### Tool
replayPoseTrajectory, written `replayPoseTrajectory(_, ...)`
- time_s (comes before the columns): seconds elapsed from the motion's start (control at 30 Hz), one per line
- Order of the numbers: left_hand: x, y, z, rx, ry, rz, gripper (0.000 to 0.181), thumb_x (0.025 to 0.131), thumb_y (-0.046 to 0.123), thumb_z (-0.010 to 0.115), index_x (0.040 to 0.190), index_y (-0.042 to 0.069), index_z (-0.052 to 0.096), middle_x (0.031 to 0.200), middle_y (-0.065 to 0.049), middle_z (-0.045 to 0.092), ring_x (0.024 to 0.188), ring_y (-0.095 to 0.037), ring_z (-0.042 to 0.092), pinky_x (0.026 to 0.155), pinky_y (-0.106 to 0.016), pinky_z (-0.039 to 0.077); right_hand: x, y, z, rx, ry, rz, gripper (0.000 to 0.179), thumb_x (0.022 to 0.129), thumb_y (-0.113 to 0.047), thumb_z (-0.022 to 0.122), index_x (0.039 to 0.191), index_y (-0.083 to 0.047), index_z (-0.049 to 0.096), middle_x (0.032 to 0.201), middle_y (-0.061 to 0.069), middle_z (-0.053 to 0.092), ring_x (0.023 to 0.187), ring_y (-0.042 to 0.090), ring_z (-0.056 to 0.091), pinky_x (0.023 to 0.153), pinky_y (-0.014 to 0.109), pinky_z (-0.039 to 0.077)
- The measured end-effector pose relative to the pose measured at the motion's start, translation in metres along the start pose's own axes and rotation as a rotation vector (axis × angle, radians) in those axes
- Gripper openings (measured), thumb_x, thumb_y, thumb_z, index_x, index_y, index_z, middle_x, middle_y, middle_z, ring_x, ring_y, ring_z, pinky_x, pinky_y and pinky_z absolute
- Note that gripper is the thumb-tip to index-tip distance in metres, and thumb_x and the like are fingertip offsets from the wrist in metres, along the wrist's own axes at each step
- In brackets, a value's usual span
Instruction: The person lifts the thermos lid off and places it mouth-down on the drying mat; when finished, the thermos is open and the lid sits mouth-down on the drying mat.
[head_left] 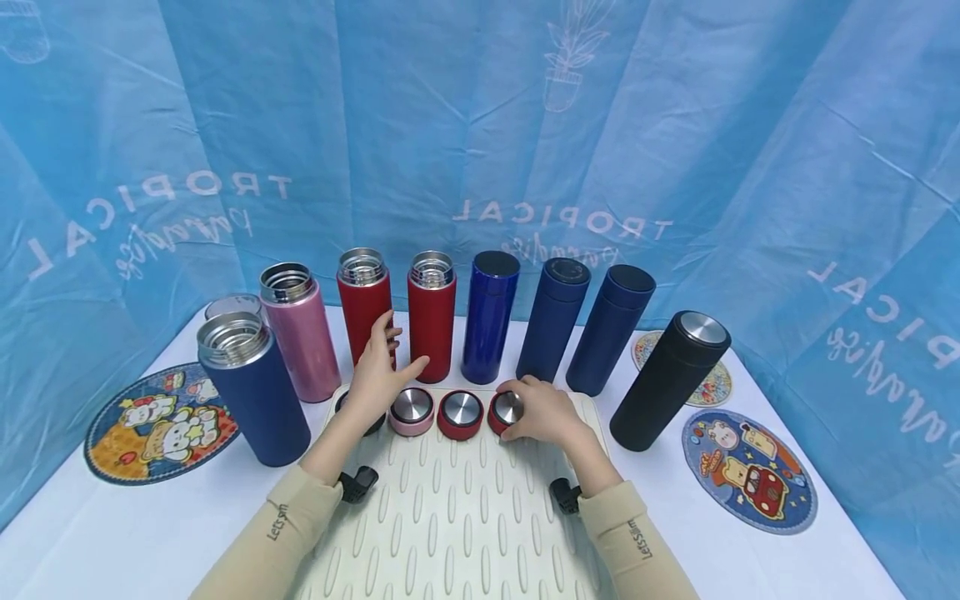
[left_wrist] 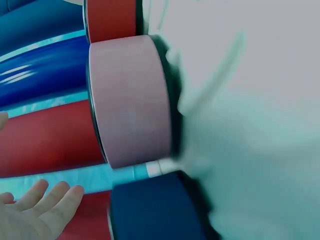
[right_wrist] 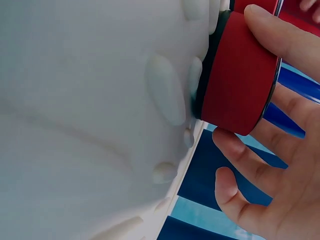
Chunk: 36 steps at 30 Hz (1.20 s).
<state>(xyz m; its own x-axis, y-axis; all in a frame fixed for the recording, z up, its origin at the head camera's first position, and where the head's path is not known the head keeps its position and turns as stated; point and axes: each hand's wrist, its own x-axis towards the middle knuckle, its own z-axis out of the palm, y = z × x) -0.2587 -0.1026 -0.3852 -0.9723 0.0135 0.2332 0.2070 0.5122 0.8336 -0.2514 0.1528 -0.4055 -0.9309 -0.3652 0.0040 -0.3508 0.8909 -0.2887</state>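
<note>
My right hand (head_left: pixel 542 410) grips the rightmost red lid (head_left: pixel 508 410), a steel-topped bottle cap on the white ridged mat; in the right wrist view the thumb and fingers lie around its red side (right_wrist: pixel 240 75). My left hand (head_left: pixel 381 371) reaches forward over the lids, fingers spread, in front of two uncapped red bottles, the left one (head_left: pixel 365 304) and the right one (head_left: pixel 432 325). Nothing is held in it. A second red lid (head_left: pixel 460 414) and a pink lid (head_left: pixel 411 411) sit between the hands. A dark blue lid (left_wrist: pixel 155 210) is partly hidden under the left forearm.
Uncapped pink (head_left: pixel 302 342) and navy (head_left: pixel 258 400) bottles stand at left, with a clear round item (head_left: pixel 234 304) behind. Capped glossy blue (head_left: pixel 489 321), two navy (head_left: pixel 553 321) and black (head_left: pixel 667 379) bottles stand right. Cartoon coasters lie at left (head_left: pixel 161 425) and right (head_left: pixel 750 471).
</note>
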Motion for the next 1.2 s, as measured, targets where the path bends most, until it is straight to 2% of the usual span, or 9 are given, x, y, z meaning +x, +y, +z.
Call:
replayPoseTrajectory(0.23,-0.019,-0.016,-0.018,0.054,-0.059,0.002,0.070,0.084,0.022,0.067,0.140,0.007,0.027,0.131,-0.020,0.047,0.122,-0.034,0.043,0.100,-0.049,0.038,0.000,0.001,0.000,0.024,0.010,-0.005,0.066,0.058,-0.035,0.086,0.118,-0.024,0.060,0.109,0.005,0.058,0.093,0.025,0.057,0.073,0.044,0.048)
replayPoseTrajectory(0.43,-0.026,-0.023,-0.030,0.074,-0.119,0.003,0.056,0.086,0.023,0.065,0.133,0.006,0.040,0.122,-0.019,0.055,0.111,-0.035,0.053,0.088,-0.046,0.048,0.000,0.002,-0.001,0.028,0.004,0.002,0.065,0.059,-0.035,0.086,0.118,-0.024,0.060,0.110,0.006,0.057,0.093,0.025,0.057,0.073,0.044,0.048)
replayPoseTrajectory(0.53,-0.028,-0.028,-0.034,0.056,-0.141,-0.002,0.049,0.087,0.022,0.065,0.129,0.005,0.045,0.119,-0.018,0.057,0.106,-0.035,0.055,0.078,-0.041,0.053,0.000,0.002,0.000,0.040,0.001,0.004,0.065,0.059,-0.034,0.086,0.118,-0.024,0.059,0.111,0.006,0.057,0.093,0.025,0.057,0.073,0.045,0.048)
replayPoseTrajectory(0.67,-0.030,-0.035,-0.038,0.031,-0.150,-0.025,0.045,0.087,0.020,0.063,0.126,0.005,0.048,0.118,-0.019,0.058,0.106,-0.035,0.056,0.071,-0.037,0.055,-0.001,0.003,0.001,0.063,-0.002,0.006,0.065,0.059,-0.033,0.085,0.118,-0.023,0.059,0.110,0.006,0.057,0.092,0.025,0.057,0.072,0.044,0.048)
replayPoseTrajectory(0.83,-0.030,-0.039,-0.038,0.043,-0.159,-0.011,0.043,0.087,0.019,0.063,0.125,0.003,0.049,0.116,-0.019,0.059,0.108,-0.035,0.056,0.080,-0.040,0.053,-0.001,0.004,0.002,0.082,-0.011,0.017,0.064,0.061,-0.032,0.084,0.119,-0.023,0.058,0.111,0.005,0.056,0.093,0.024,0.056,0.072,0.043,0.048)
replayPoseTrajectory(0.97,-0.030,-0.041,-0.039,0.049,-0.159,0.008,0.042,0.085,0.009,0.064,0.124,0.002,0.050,0.115,-0.020,0.059,0.107,-0.036,0.055,0.087,-0.045,0.049,-0.001,0.003,0.002,0.094,-0.026,0.017,0.064,0.063,-0.031,0.083,0.121,-0.023,0.057,0.113,0.005,0.054,0.095,0.026,0.055,0.072,0.043,0.047)
replayPoseTrajectory(1.1,-0.031,-0.043,-0.040,0.070,-0.153,0.003,0.047,0.078,-0.005,0.064,0.123,0.002,0.051,0.115,-0.020,0.059,0.107,-0.036,0.055,0.088,-0.047,0.048,-0.001,0.001,0.001,0.089,-0.040,0.018,0.065,0.065,-0.032,0.082,0.123,-0.022,0.055,0.116,0.006,0.054,0.098,0.028,0.054,0.074,0.045,0.047)
replayPoseTrajectory(1.2,-0.030,-0.043,-0.041,0.089,-0.148,0.000,0.047,0.077,-0.005,0.065,0.122,0.001,0.052,0.114,-0.020,0.059,0.106,-0.036,0.055,0.087,-0.047,0.048,-0.001,-0.002,-0.001,0.094,-0.014,0.033,0.064,0.069,-0.035,0.079,0.126,-0.021,0.054,0.121,0.009,0.053,0.105,0.032,0.052,0.081,0.050,0.045)
